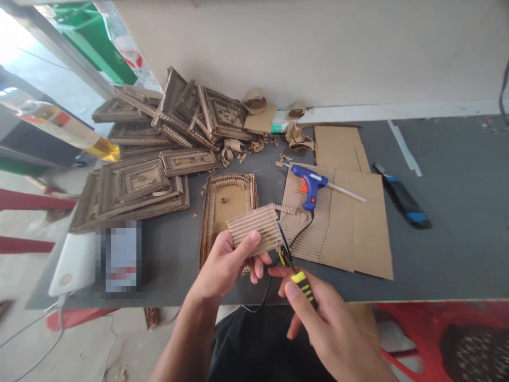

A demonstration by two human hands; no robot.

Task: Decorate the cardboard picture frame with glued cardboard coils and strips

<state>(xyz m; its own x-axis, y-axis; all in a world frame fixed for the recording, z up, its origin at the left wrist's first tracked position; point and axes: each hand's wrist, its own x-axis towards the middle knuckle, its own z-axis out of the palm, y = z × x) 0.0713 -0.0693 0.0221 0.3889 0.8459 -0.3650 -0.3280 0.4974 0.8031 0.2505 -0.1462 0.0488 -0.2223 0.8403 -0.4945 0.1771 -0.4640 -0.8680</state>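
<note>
My left hand [228, 262] pinches a small rectangular piece of corrugated cardboard [254, 227], thumb on top and fingers beneath. My right hand [314, 302] is wrapped round the yellow and black handles of scissors [301, 281]. The scissor blades point up and away from me, at the right edge of the piece. Behind the piece lies a cardboard frame [204, 228] with rounded corners. A blue glue gun [311, 185] with a clear glue stick rests on corrugated cardboard sheets [360, 228] to the right.
Cardboard frames [135, 178] are piled at the back left. A blue and black cutter [401, 196] lies at the right. Cardboard scraps [296, 136] and rolls [254, 101] sit near the wall. A white power block [73, 265] is at the left; a cable passes near my hands.
</note>
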